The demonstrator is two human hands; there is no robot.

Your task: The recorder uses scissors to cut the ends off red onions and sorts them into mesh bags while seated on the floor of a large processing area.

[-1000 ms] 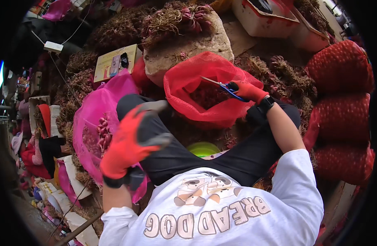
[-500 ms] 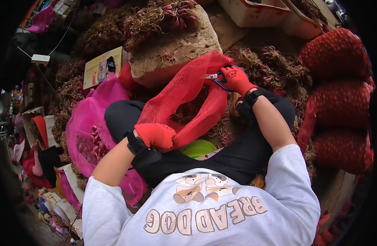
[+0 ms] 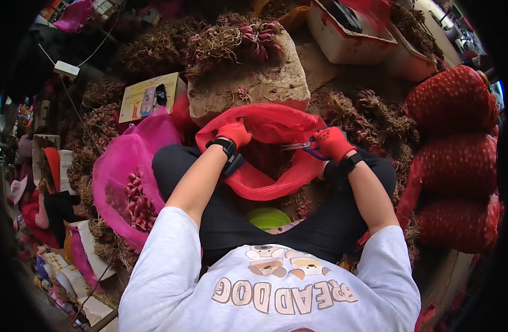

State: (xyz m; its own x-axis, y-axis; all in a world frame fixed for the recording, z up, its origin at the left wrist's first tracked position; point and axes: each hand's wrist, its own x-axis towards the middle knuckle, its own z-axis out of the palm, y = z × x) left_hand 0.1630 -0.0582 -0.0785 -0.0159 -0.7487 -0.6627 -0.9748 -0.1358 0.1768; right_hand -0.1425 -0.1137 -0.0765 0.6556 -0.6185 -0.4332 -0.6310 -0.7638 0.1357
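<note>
A red mesh bag (image 3: 265, 191) lies over my lap with its mouth spread into a wide ring. My left hand (image 3: 235, 134), in a red glove, is curled at the bag's far left rim; its fingertips are partly hidden. On the right side of the rim, my red-gloved right hand (image 3: 334, 145) grips scissors (image 3: 294, 146) with blue handles, their blades pointing left across the bag's mouth. By my left knee lies a pink mesh bag (image 3: 111, 177) with peeled-looking shallots (image 3: 139, 202) in it. A green round thing (image 3: 269, 218) shows between my legs.
A pale block (image 3: 254, 94) ahead carries rooty shallot bunches (image 3: 232, 44). Left of it, two phone-like things rest on a yellow board (image 3: 131, 105). Full red sacks (image 3: 458, 166) are stacked at right. White tubs (image 3: 348, 47) stand at the far right; more bunches (image 3: 370, 116) lie nearer.
My left hand has moved from the bag's near edge up to its far left rim. The right hand with the scissors has come lower and nearer. The bag's mouth has widened into a ring.
</note>
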